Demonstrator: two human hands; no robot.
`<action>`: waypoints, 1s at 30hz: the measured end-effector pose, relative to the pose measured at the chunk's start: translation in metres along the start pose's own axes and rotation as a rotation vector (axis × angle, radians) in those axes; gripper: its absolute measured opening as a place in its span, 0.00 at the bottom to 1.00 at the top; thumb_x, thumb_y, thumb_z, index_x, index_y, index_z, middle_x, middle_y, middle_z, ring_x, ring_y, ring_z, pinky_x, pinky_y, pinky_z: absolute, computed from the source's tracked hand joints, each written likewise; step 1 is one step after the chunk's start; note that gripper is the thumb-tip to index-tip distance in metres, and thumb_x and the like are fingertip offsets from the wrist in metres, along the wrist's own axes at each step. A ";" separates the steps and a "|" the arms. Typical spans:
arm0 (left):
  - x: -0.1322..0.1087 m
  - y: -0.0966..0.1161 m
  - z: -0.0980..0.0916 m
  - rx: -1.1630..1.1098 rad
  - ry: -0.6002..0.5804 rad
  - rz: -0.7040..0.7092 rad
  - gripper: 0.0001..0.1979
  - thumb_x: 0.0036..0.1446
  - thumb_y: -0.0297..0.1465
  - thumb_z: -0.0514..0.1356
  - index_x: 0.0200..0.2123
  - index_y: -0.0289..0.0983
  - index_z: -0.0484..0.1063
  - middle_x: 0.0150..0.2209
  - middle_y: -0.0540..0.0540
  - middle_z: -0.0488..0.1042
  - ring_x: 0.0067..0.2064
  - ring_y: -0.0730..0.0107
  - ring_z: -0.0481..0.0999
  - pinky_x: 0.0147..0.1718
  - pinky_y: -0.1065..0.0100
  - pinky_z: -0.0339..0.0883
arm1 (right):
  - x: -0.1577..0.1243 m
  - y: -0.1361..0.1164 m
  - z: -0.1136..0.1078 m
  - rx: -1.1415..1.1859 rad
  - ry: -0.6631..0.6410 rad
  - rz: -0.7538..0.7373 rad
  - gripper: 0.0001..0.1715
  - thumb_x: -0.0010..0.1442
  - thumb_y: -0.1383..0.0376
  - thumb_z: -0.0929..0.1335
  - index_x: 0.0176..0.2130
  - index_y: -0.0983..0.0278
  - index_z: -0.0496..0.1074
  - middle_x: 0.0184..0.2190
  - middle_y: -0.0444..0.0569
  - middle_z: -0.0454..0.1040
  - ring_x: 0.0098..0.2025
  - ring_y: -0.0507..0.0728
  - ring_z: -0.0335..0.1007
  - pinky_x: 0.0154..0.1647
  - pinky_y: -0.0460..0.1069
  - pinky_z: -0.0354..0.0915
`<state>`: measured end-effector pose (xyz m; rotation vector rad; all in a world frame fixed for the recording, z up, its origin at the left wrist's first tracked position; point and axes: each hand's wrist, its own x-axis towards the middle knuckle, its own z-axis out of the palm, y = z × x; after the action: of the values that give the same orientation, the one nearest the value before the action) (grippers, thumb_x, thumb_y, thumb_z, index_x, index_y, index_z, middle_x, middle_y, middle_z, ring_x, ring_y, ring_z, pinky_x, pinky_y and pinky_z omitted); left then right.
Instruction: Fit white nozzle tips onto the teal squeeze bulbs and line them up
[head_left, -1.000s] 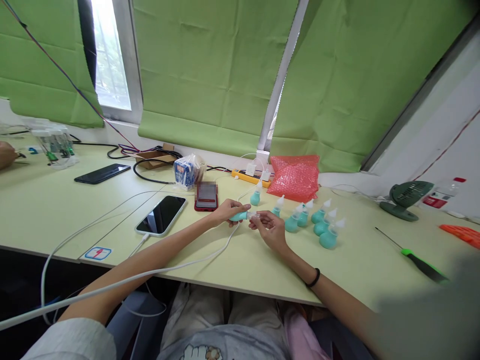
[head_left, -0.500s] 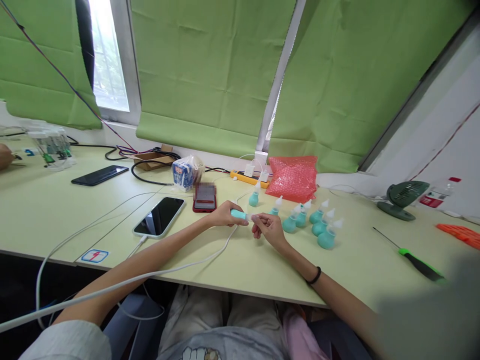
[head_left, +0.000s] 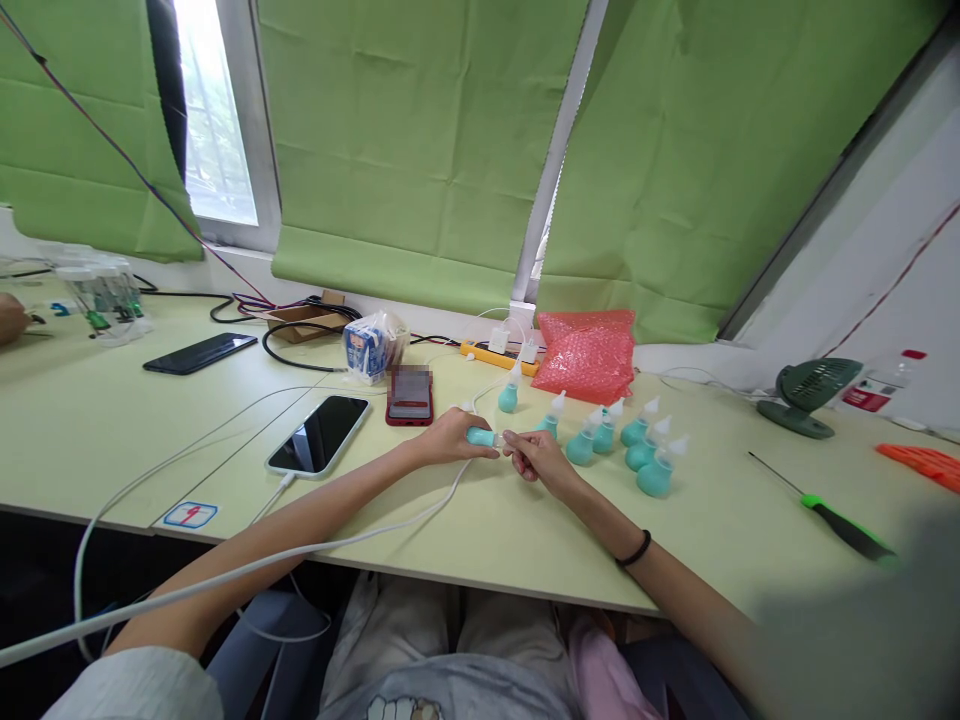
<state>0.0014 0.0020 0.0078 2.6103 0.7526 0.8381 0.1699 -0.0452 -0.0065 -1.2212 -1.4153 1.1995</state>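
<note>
My left hand point(head_left: 448, 436) is wrapped round the teal bulb of a nasal aspirator point(head_left: 480, 437), held sideways just above the table. The clear tip points right, and the thumb and fingers of my right hand point(head_left: 534, 452) pinch it, covering most of it. Several more teal aspirators stand upright to the right, such as the nearest large one point(head_left: 655, 476), each with a translucent pointed tip. Another aspirator point(head_left: 508, 397) stands apart, behind my hands.
A white cable point(head_left: 405, 522) crosses over my left forearm. Phones point(head_left: 319, 435) lie to the left, beside a wrapped blue box point(head_left: 367, 350). Behind are a yellow power strip point(head_left: 499, 358) and a red bubble-wrap pouch point(head_left: 586, 354). A screwdriver point(head_left: 847, 525) and small fan point(head_left: 814, 390) are right.
The held aspirator has shifted slightly right and down, and its bulb sits deeper in my left hand. My right hand stays pinched at the tip.
</note>
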 end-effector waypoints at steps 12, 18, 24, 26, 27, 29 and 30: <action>-0.001 0.002 -0.003 0.035 -0.034 0.068 0.18 0.42 0.42 0.57 0.32 0.35 0.72 0.26 0.45 0.73 0.28 0.70 0.70 0.28 0.74 0.57 | 0.000 -0.006 -0.004 0.207 -0.257 0.222 0.21 0.45 0.53 0.64 0.17 0.67 0.59 0.08 0.32 0.43 0.10 0.41 0.36 0.10 0.39 0.36; 0.001 0.006 0.001 -0.061 0.072 -0.001 0.17 0.42 0.41 0.57 0.31 0.33 0.72 0.26 0.46 0.73 0.27 0.72 0.69 0.27 0.75 0.57 | -0.002 -0.015 -0.007 0.141 -0.218 0.184 0.22 0.47 0.50 0.62 0.19 0.67 0.60 0.08 0.33 0.43 0.10 0.42 0.37 0.10 0.40 0.38; 0.003 0.002 -0.001 -0.148 0.251 -0.201 0.14 0.39 0.36 0.58 0.28 0.31 0.73 0.26 0.48 0.72 0.28 0.72 0.68 0.27 0.75 0.59 | -0.003 -0.022 -0.018 -0.670 0.248 -0.232 0.19 0.52 0.54 0.58 0.32 0.66 0.68 0.11 0.42 0.59 0.16 0.51 0.58 0.20 0.46 0.54; 0.003 0.000 -0.001 -0.176 0.254 -0.230 0.14 0.39 0.35 0.58 0.30 0.32 0.73 0.27 0.49 0.72 0.28 0.72 0.68 0.29 0.75 0.59 | -0.003 -0.019 -0.021 -1.004 0.278 -0.253 0.17 0.52 0.60 0.60 0.38 0.67 0.67 0.18 0.48 0.66 0.26 0.55 0.64 0.29 0.48 0.57; 0.003 -0.001 -0.001 -0.196 0.257 -0.239 0.15 0.39 0.35 0.58 0.31 0.32 0.73 0.28 0.49 0.72 0.28 0.72 0.68 0.29 0.75 0.59 | -0.004 -0.016 -0.023 -1.121 0.245 -0.231 0.19 0.51 0.62 0.60 0.42 0.68 0.65 0.22 0.51 0.69 0.32 0.58 0.65 0.32 0.48 0.57; 0.003 0.000 -0.002 -0.230 0.266 -0.254 0.16 0.40 0.37 0.57 0.32 0.32 0.72 0.26 0.49 0.72 0.26 0.74 0.67 0.26 0.75 0.59 | -0.004 -0.011 -0.025 -1.263 0.140 -0.188 0.23 0.51 0.65 0.59 0.48 0.69 0.61 0.31 0.55 0.70 0.39 0.60 0.63 0.36 0.49 0.56; 0.003 0.000 -0.003 -0.239 0.266 -0.259 0.16 0.41 0.38 0.56 0.30 0.32 0.72 0.24 0.49 0.71 0.25 0.75 0.66 0.24 0.75 0.58 | -0.005 -0.008 -0.026 -1.304 0.091 -0.181 0.24 0.51 0.66 0.59 0.49 0.69 0.59 0.34 0.56 0.70 0.42 0.60 0.62 0.37 0.49 0.56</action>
<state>0.0014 0.0039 0.0117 2.1612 0.9700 1.1294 0.1950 -0.0472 0.0047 -1.8463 -2.2435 -0.0631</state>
